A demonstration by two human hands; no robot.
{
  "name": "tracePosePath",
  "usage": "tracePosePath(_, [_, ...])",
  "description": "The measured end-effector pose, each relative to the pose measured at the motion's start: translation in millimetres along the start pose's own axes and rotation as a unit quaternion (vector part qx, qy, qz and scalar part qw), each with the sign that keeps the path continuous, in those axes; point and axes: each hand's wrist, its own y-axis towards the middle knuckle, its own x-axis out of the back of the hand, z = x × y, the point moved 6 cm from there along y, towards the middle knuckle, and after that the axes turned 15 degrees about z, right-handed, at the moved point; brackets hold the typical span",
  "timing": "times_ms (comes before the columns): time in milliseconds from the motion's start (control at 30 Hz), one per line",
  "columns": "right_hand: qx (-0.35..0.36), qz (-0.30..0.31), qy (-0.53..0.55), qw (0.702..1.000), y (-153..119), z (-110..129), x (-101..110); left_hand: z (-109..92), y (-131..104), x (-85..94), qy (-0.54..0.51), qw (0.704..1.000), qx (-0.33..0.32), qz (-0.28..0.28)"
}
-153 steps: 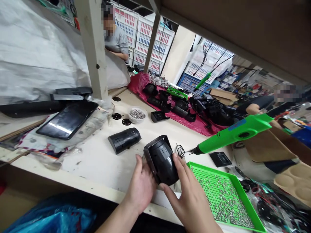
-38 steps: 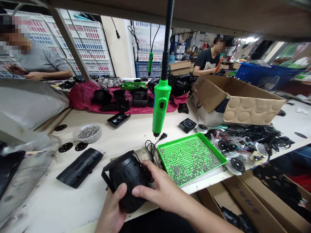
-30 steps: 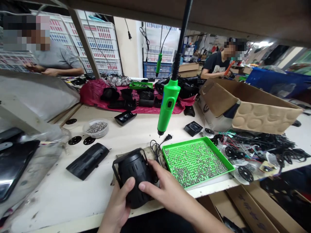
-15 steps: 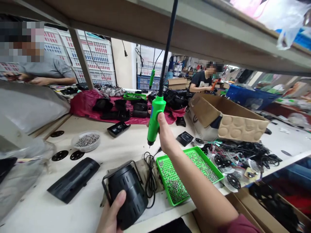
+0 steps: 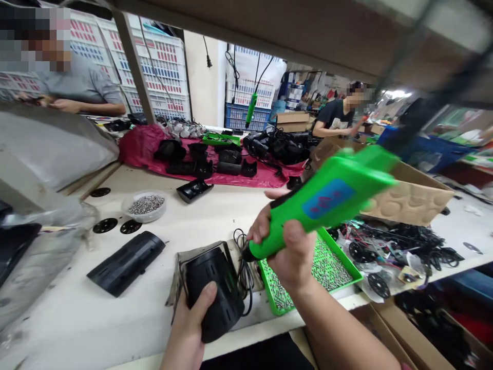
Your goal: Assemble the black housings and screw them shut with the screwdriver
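With fingers wrapped around it, my right hand (image 5: 290,252) grips a green electric screwdriver (image 5: 327,198). The tool tilts, its dark tip pointing down and left, and its hanging cord is blurred at upper right. My left hand (image 5: 194,318) holds a black lamp housing (image 5: 211,293) with a bracket, at the front edge of the bench. The thumb lies on top; the other fingers are hidden. A coiled black cable (image 5: 246,285) lies beside the housing. Under my right wrist sits a green tray (image 5: 280,304) of small screws, partly covered by my arm.
A curved black shell (image 5: 127,263) and a clear tub (image 5: 154,211) of screws stand to the left. More black parts lie on pink plastic (image 5: 142,154) at the back. An open cardboard box (image 5: 412,198) is at the right. An overhead shelf (image 5: 246,31) crosses above. Two people work beyond.
The screwdriver went from hanging upright to tilted, moving right and closer to me, with my right hand now further round its lower part. My left hand still holds the housing. The view shifted slightly.
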Motion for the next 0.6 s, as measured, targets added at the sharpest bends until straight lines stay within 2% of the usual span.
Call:
tracePosePath(67, [0.052,0.007,0.034,0.998,-1.2,7.5,-7.7,0.6,0.5,-4.0,0.012,1.000,-0.015,-0.002])
tracePosePath(167, [0.073,0.021,0.048,0.996,-1.6,10.4,-14.1,-0.1,0.9,-6.4,0.026,0.999,-0.036,-0.005])
tracePosePath(367, [0.065,-0.021,0.055,0.996,-0.1,10.7,-11.4,-3.3,-1.3,-8.7,0.032,0.998,-0.052,-0.002])
tracePosePath(600, [0.049,-0.014,0.071,0.996,-1.3,-13.9,-14.5,-0.5,-0.1,-6.9,0.043,0.998,-0.054,-0.007])
